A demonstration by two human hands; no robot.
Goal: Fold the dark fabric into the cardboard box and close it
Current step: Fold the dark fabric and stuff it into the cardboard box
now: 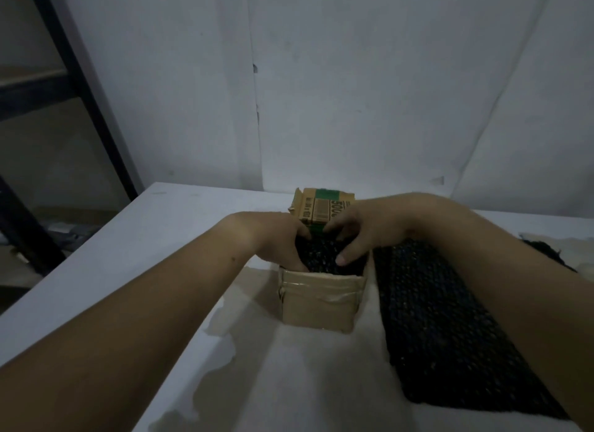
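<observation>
A small taped cardboard box (319, 306) stands on the white table, its printed lid flap (323, 208) raised at the far side. Dark knitted fabric (321, 258) fills its open top. My left hand (279, 245) is at the box's left edge with fingers curled down onto the fabric. Over the right side, my right hand (356, 230) presses the fabric with its fingers bent, thumb lying on the cloth. Whether either hand pinches the cloth is hidden.
A second long strip of dark knitted fabric (450, 328) lies flat on the table to the right of the box, under my right forearm. The table edge (80, 258) runs along the left, with a dark metal shelf frame (77, 87) beyond. A white wall stands behind.
</observation>
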